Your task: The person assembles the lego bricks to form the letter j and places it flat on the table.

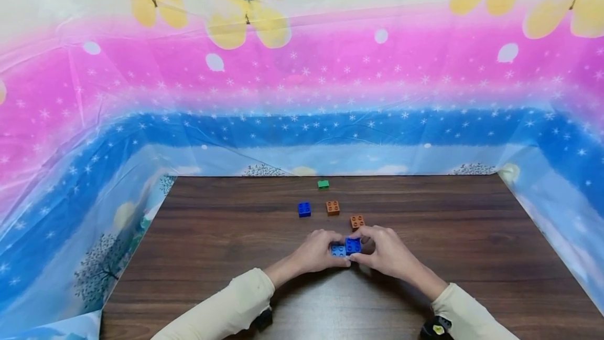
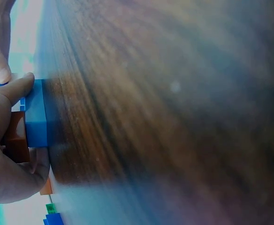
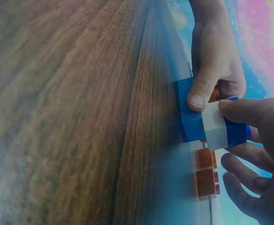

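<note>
A small stack of toy building bricks sits between both hands on the table. My left hand holds the light blue brick at the bottom, its thumb along the near side. An orange-brown brick shows against that brick in the left wrist view, partly behind the fingers. In the right wrist view a white brick lies between the light blue one and a dark blue brick. With thumb and forefinger, my right hand pinches the dark blue brick, the thumb also touching the white one.
Past the hands lie loose bricks: an orange one close to the right fingers, another orange one, a blue one and a green one. A printed curtain borders the wooden table.
</note>
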Tool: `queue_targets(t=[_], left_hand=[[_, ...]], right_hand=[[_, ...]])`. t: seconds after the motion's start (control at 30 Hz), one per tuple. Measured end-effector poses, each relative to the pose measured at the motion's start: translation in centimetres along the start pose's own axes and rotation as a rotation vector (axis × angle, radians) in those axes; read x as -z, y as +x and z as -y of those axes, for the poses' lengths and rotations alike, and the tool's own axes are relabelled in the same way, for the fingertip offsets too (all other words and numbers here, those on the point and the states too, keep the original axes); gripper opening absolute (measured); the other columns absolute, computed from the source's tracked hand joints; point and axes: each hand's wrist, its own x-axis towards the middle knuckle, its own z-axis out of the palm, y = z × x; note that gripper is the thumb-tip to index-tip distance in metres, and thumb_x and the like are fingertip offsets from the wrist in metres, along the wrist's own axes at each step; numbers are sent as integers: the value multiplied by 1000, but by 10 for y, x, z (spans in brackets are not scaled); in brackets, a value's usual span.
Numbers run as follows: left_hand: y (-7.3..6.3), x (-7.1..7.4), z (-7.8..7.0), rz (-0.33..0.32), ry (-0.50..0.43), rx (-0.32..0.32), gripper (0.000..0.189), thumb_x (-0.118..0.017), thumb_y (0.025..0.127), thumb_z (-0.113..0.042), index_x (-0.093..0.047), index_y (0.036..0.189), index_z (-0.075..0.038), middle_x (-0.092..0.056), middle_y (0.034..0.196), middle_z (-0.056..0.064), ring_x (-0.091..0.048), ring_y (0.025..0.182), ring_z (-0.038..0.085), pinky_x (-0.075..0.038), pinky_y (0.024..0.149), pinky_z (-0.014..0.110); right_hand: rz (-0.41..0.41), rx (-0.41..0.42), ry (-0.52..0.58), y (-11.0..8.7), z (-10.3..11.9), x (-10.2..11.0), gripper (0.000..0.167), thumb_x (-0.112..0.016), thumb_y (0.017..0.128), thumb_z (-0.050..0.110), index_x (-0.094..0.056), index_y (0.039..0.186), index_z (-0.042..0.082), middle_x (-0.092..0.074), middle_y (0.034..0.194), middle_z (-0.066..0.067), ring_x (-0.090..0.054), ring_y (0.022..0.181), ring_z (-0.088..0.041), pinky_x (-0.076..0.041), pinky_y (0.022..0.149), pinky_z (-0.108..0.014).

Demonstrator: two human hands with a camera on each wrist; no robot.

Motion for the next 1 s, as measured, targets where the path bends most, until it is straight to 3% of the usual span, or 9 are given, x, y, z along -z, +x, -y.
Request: queue_targets(t=[0.37, 0.73, 1.0], left_hand=[[0, 0, 0, 8, -8, 12, 38, -83, 88, -32, -74, 119, -13, -73, 99, -6, -54, 72, 0, -41, 62, 18], [1, 0, 0, 7, 9, 27, 40, -84, 87, -33, -74, 119, -10, -73, 99, -4, -56, 74, 0, -43, 66, 19], [0, 0, -1, 11, 19, 39, 43, -83, 87, -34, -74, 120, -9, -74, 103, -2, -58, 79, 1, -45, 70, 20]], right_hand=[[11, -4, 27, -4, 1, 8, 38, -81, 88, 41, -72, 120, 23, -69, 100, 7, -65, 85, -10, -52, 71, -27], [-83, -4, 47, -6, -8, 21, 41, -74, 93, 45, -74, 121, 15, -72, 111, 5, -66, 94, -11, -55, 76, -29], [-127, 1, 43, 0, -17, 28, 34, -76, 93, 36, -74, 118, 13, -74, 109, 0, -67, 93, -12, -56, 75, -28]])
